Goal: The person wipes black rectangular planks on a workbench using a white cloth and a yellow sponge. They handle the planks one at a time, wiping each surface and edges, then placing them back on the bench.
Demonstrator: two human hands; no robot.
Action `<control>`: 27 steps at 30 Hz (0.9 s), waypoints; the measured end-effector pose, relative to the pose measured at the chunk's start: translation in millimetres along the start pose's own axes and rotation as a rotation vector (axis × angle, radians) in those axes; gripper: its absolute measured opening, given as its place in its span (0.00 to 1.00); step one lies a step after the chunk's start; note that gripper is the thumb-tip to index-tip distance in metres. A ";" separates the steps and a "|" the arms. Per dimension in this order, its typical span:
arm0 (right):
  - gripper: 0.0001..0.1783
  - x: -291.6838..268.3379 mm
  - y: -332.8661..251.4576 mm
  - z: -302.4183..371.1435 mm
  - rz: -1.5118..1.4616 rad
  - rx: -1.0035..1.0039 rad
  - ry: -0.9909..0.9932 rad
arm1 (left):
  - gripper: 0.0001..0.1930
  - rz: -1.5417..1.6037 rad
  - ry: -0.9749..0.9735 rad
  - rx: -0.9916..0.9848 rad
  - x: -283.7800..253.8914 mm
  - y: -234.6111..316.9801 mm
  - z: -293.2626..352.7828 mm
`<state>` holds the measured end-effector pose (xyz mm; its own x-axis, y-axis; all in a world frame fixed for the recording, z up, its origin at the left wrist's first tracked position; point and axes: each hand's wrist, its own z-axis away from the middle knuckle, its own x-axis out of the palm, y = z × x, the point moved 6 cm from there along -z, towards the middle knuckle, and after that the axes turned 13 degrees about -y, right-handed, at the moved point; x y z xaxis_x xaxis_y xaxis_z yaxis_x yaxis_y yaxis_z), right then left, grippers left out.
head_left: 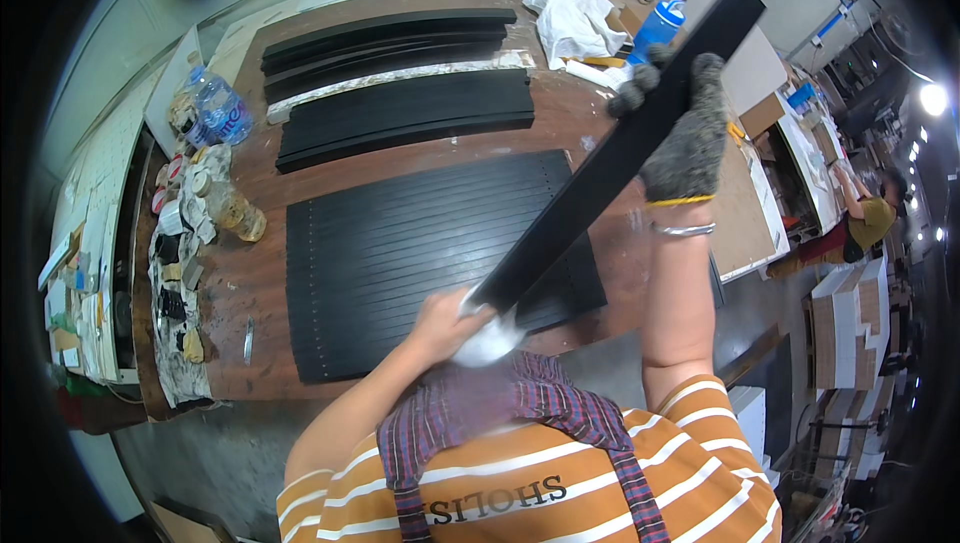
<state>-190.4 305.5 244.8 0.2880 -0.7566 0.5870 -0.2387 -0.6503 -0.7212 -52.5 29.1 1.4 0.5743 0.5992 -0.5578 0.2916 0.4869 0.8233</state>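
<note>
A long, flat black board (610,158) slants up from my waist toward the upper right. My right hand (688,138), in a grey knit glove with a yellow cuff edge, is closed around its upper part. At the lower end my bare left hand (447,327) presses a white cloth (490,343) onto the board; cloth and fingers are slightly blurred. Beneath the raised board, black strips lie side by side as a wide panel (410,263) on the brown table (255,273). Two stacks of black boards, a nearer one (410,118) and a farther one (390,38), lie behind it.
Along the table's left side are a large see-through bottle (220,108), a jar of yellowish stuff (235,211) and stained rags (180,283). A white cloth bundle (575,23) and blue bottle (658,28) stand far right. Another person (868,223) works at a right-hand bench.
</note>
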 end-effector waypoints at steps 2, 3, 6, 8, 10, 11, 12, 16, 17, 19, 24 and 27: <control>0.27 -26.0 -24.2 5.6 -0.006 -0.079 0.070 | 0.13 0.133 -0.021 -0.110 -1.7 -15.6 14.8; 0.27 -42.0 -36.2 9.3 -0.004 -0.128 0.195 | 0.13 0.276 -0.034 -0.252 -10.8 -28.2 26.7; 0.26 -63.4 -55.4 27.5 0.057 -0.275 0.322 | 0.09 0.303 0.317 -0.238 -85.4 -9.3 46.3; 0.26 -57.0 -36.3 33.0 0.089 -0.256 0.230 | 0.09 0.550 0.376 -0.069 -133.5 32.7 37.0; 0.25 -45.2 4.5 34.2 -0.014 -0.148 0.243 | 0.10 0.852 0.280 0.238 -145.0 96.3 14.8; 0.24 -33.4 31.6 37.9 -0.031 -0.076 0.231 | 0.11 0.874 0.225 0.309 -145.6 122.3 -2.8; 0.22 -18.5 58.5 39.8 -0.171 -0.002 0.189 | 0.15 0.723 0.235 0.394 -144.5 147.7 -32.8; 0.21 5.8 91.4 57.6 0.030 0.056 0.276 | 0.31 -0.427 0.447 0.340 -114.5 196.1 -79.2; 0.21 5.0 93.4 60.4 0.056 0.055 0.272 | 0.34 -0.439 0.388 0.251 -98.8 180.9 -79.7; 0.25 -14.4 84.5 62.8 -0.172 0.071 0.359 | 0.34 -0.335 0.260 0.093 -73.5 130.8 -58.1; 0.28 -65.6 25.6 83.5 -0.103 -0.094 0.345 | 0.12 -0.092 -0.036 -0.328 -37.8 -22.2 43.5; 0.28 -84.3 17.0 96.1 -0.051 -0.157 0.443 | 0.11 0.067 0.183 -0.518 -68.5 -71.8 96.4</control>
<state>-129.6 364.7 147.7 -0.1124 -0.6572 0.7453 -0.3816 -0.6640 -0.6430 -39.1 -108.3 -9.4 0.4231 0.7176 -0.5533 -0.1821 0.6655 0.7238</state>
